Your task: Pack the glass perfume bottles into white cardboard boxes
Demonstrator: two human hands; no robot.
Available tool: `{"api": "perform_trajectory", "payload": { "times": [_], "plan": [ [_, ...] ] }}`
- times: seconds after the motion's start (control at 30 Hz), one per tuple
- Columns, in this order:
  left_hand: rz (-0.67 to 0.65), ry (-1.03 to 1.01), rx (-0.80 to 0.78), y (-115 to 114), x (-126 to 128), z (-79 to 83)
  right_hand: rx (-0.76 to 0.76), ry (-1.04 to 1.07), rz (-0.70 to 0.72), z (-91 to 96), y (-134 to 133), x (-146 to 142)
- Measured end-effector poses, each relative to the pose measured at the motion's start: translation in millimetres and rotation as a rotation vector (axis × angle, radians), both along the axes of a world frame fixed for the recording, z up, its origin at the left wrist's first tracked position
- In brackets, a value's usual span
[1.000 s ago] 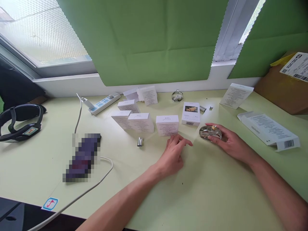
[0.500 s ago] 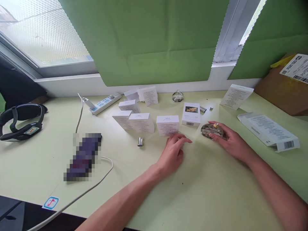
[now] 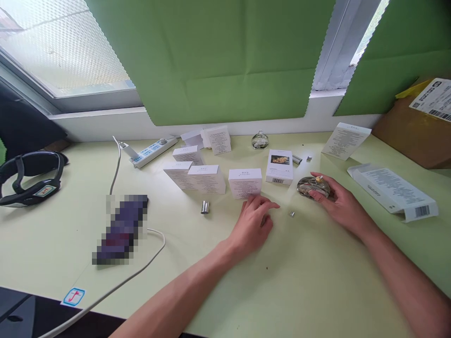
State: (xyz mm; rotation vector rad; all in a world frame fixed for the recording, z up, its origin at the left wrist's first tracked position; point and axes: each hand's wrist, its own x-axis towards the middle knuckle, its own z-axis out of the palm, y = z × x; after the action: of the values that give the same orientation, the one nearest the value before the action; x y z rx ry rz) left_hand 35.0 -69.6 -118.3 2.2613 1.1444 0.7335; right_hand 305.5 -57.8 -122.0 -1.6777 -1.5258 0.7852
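My right hand (image 3: 336, 202) grips a round clear glass bottle (image 3: 312, 187) with a gold neck, tilted just above the pale green table (image 3: 299, 281). A small silver piece (image 3: 291, 214) lies on the table below and left of the bottle. My left hand (image 3: 254, 224) rests on the table with its fingers curled loosely and holds nothing, right in front of a white box (image 3: 245, 183). A white box with a flower picture (image 3: 279, 166) stands between the two hands, further back.
Several more white boxes (image 3: 197, 173) stand left of centre, with a silver cap (image 3: 205, 207) in front. A second glass bottle (image 3: 260, 140) sits at the back. Power strip (image 3: 153, 151), cable, headset (image 3: 30, 180), flattened cartons (image 3: 394, 190) and a cardboard parcel (image 3: 419, 126) lie around.
My right hand lifted the glass bottle slightly up and to the right. A small silver piece now shows on the table where the bottle was. My left hand barely moved.
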Motion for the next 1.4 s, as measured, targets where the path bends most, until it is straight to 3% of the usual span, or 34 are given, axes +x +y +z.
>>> {"api": "perform_trajectory", "payload": {
  "times": [0.23, 0.3, 0.4, 0.43, 0.5, 0.6, 0.7, 0.77, 0.9, 1.03, 1.13, 1.4],
  "plan": [
    [-0.412, 0.142, 0.136, -10.5, 2.3, 14.1, 0.022, -0.048, 0.032, -1.1, 1.6, 1.4],
    [-0.453, 0.168, 0.145, -12.1, 3.2, 13.6, 0.054, -0.133, -0.011, 2.7, -1.5, 16.1],
    [-0.401, 0.179, 0.140, -10.7, 3.0, 11.0, 0.077, -0.235, -0.126, 13.9, -13.6, 43.3],
    [-0.374, 0.172, 0.135, -9.7, 2.7, 10.2, 0.029, -0.238, -0.077, 18.6, -18.9, 49.0],
    [-0.337, 0.139, 0.134, -8.0, 2.1, 8.4, -0.132, -0.207, 0.158, 27.3, -28.8, 49.7],
    [-0.285, 0.061, 0.179, -8.2, 1.8, 7.5, -0.335, -0.147, 0.512, 34.3, -36.9, 28.4],
    [-0.174, -0.044, 0.304, -7.7, -0.7, 16.5, -0.319, -0.211, 0.648, 33.0, -36.6, 5.2],
    [-0.078, -0.089, 0.404, -1.5, -5.2, 32.9, -0.285, -0.261, 0.674, 30.3, -35.1, -2.6],
    [0.048, -0.006, 0.470, 31.3, -23.0, 84.5, -0.268, -0.210, 0.614, 29.5, -32.4, -14.8],
    [-0.087, 0.340, 0.189, 68.7, -46.7, 123.0, -0.199, -0.136, 0.512, 34.7, -22.7, -47.1],
    [-0.102, 0.411, 0.064, 82.1, -58.1, 129.0, -0.072, -0.176, 0.394, 35.5, -5.2, -74.4],
    [-0.154, 0.452, 0.084, 79.1, -62.2, 130.7, 0.107, -0.184, 0.144, 29.6, 58.7, -111.3]
  ]
}}
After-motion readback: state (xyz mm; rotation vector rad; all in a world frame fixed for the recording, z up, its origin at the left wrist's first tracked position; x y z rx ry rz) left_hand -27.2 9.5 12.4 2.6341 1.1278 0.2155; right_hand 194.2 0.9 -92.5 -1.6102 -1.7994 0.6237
